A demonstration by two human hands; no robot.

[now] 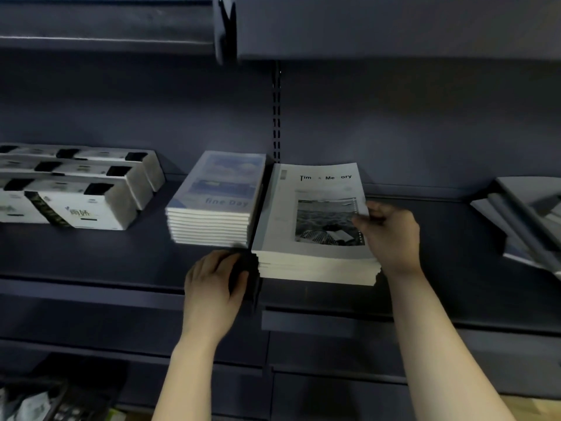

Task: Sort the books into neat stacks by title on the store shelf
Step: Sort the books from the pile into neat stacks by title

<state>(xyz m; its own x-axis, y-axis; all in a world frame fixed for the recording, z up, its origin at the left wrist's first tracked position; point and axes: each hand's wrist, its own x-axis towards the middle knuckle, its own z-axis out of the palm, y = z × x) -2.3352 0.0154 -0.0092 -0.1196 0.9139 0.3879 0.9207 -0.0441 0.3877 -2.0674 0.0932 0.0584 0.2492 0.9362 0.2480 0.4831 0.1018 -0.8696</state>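
Observation:
Two stacks of books lie side by side on the dark store shelf (91, 262). The left stack (215, 202) has a blue cover reading "fine Day". The right stack (312, 226) is larger, white, titled "Time & Memory" with a grey photo. My right hand (391, 235) holds the right edge of the white stack, thumb on the top cover. My left hand (215, 281) rests against the stack's front left corner, fingers curled at its side.
White boxed packs (76, 189) sit in rows at the shelf's left. Grey tilted books or folders (528, 214) lie at the far right. Another shelf overhangs above. A lower shelf holds a basket of items (45, 402) at bottom left.

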